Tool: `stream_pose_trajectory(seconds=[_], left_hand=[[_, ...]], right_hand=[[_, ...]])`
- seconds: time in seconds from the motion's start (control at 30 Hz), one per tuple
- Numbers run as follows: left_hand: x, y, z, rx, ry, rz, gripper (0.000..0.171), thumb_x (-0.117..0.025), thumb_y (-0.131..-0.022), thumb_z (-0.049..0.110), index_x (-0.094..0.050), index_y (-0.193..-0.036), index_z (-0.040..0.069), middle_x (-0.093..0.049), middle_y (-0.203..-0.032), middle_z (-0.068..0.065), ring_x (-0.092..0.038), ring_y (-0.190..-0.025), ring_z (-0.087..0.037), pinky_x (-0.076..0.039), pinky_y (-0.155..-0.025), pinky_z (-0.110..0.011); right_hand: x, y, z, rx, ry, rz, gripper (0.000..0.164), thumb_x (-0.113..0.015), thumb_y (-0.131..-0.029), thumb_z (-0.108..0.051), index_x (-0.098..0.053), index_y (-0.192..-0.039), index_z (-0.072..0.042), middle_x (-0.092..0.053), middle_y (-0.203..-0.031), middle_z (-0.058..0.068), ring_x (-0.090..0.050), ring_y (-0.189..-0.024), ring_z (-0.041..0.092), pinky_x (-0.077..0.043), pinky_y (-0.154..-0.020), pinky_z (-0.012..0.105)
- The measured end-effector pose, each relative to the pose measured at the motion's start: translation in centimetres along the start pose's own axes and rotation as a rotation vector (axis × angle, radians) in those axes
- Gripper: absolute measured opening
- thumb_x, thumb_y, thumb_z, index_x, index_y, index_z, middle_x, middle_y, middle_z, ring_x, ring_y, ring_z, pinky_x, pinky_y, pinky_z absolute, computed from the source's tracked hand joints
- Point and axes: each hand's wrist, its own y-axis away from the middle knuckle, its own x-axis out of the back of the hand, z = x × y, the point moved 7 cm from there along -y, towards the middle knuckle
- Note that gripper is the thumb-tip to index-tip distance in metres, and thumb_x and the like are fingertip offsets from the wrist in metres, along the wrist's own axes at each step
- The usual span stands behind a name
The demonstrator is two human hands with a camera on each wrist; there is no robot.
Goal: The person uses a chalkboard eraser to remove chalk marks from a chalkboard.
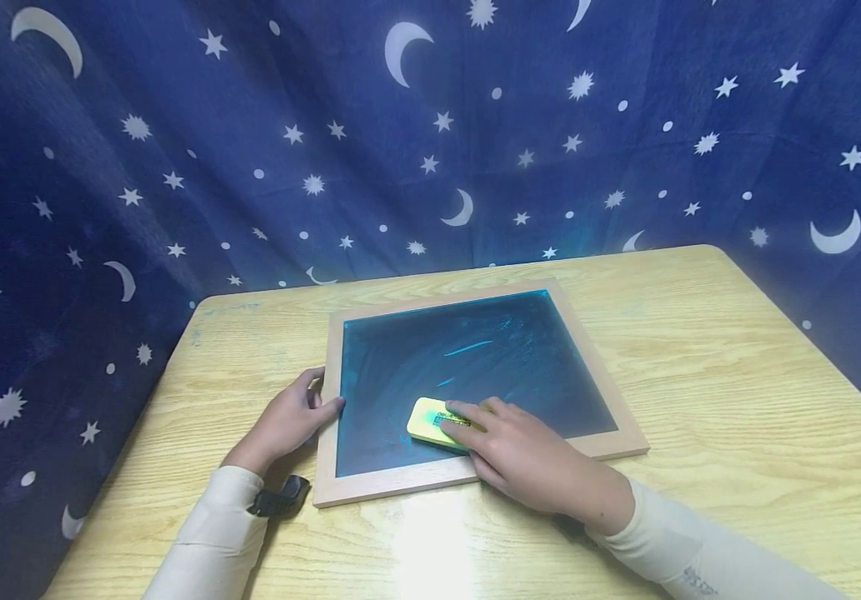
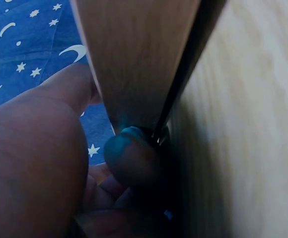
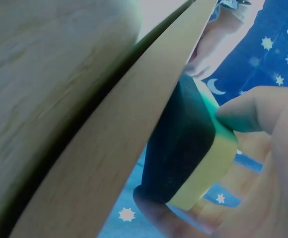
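Observation:
A small chalkboard [image 1: 400, 350] in a light wooden frame [image 1: 396, 482] lies on the table, its dark face smeared with blue chalk. My left hand [image 1: 287, 425] grips the frame's left side, thumb over the top. In the left wrist view, a fingertip [image 2: 134, 153] with blue on it meets the frame's edge [image 2: 134, 54]. A yellow eraser [image 1: 430, 421] with a black felt underside [image 3: 183, 134] sits on the board's lower part, near the front rail. My right hand [image 1: 528, 454] holds this eraser between thumb and fingers.
The pale wood-grain table [image 1: 723, 400] extends around the board. Behind it hangs a blue curtain [image 1: 370, 125] with white moons and stars. A black wrist strap [image 1: 280, 497] is on my left wrist. Blue marks [image 1: 227, 308] show at the table's far left corner.

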Motion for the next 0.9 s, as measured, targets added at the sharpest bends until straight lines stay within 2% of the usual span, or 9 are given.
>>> stream_pose_trajectory(seconds=[0.17,0.4,0.7,0.9], left_hand=[[0.0,-0.1,0.1,-0.006,-0.004,0.002,0.073,-0.064,-0.096,0.038,-0.034,-0.152,0.002,-0.06,-0.087,-0.008,-0.055,-0.073,-0.017,-0.043,-0.061,-0.031],[0.0,0.2,0.2,0.003,0.008,-0.013,0.072,-0.063,-0.097,0.037,-0.033,-0.152,0.002,-0.068,-0.094,-0.011,-0.064,-0.077,-0.015,-0.049,-0.07,-0.031],[0.2,0.2,0.1,0.011,-0.022,-0.006,0.074,-0.063,-0.096,0.04,-0.033,-0.153,0.003,-0.065,-0.093,-0.009,-0.061,-0.078,-0.017,-0.048,-0.072,-0.032],[0.1,0.1,0.0,0.01,-0.02,-0.009,0.074,-0.063,-0.096,0.041,-0.033,-0.153,0.004,-0.064,-0.093,-0.009,-0.06,-0.079,-0.017,-0.047,-0.071,-0.032]], right_hand=[[0.1,-0.1,1.4,-0.067,0.031,0.04,0.046,-0.058,-0.096,-0.014,-0.057,-0.142,-0.016,-0.052,-0.148,0.01,-0.059,-0.113,0.026,-0.054,-0.087,0.043],[0.5,-0.1,3.7,-0.177,0.08,0.071,0.045,-0.062,-0.096,-0.014,-0.058,-0.141,-0.014,-0.052,-0.147,0.012,-0.06,-0.111,0.029,-0.055,-0.084,0.042],[1.2,0.3,6.3,-0.332,0.108,0.063,0.045,-0.063,-0.095,-0.014,-0.059,-0.14,-0.012,-0.053,-0.144,0.017,-0.06,-0.111,0.036,-0.054,-0.086,0.046],[1.6,0.5,7.2,-0.382,0.112,0.071,0.043,-0.063,-0.096,-0.015,-0.059,-0.139,-0.01,-0.054,-0.143,0.019,-0.061,-0.111,0.037,-0.055,-0.087,0.048]])
